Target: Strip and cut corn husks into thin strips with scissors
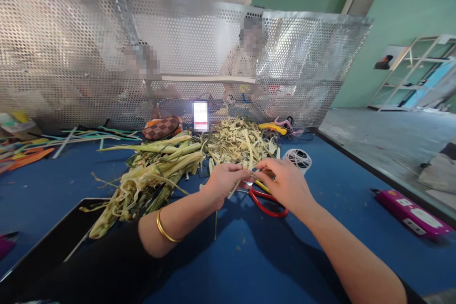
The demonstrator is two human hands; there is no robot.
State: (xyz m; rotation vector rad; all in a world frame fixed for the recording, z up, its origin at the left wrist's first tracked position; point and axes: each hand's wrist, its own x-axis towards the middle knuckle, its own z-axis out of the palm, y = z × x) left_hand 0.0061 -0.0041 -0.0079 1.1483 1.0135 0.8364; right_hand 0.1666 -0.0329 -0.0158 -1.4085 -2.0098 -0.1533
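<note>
My left hand (223, 184) and my right hand (285, 183) meet over the blue table, fingertips pinched close together. Between them is a thin pale strip of corn husk (233, 191), partly hidden by the fingers. Under my right hand lies a pair of scissors with red handles (269, 210), beside a yellow piece (262, 187) that is mostly covered. Just beyond the hands spreads a heap of torn husk pieces (231, 140). To the left, whole corn husks (153, 183) lie in a bundle, their ends pointing toward me.
A perforated metal screen (199, 42) borders the table's far side, with people behind it. Before it are a lit phone (200, 116), a checkered pouch (162, 128) and a yellow tool (273, 128). White cord (298, 159), a purple package (409, 213) and a black tray (53, 232) also lie here.
</note>
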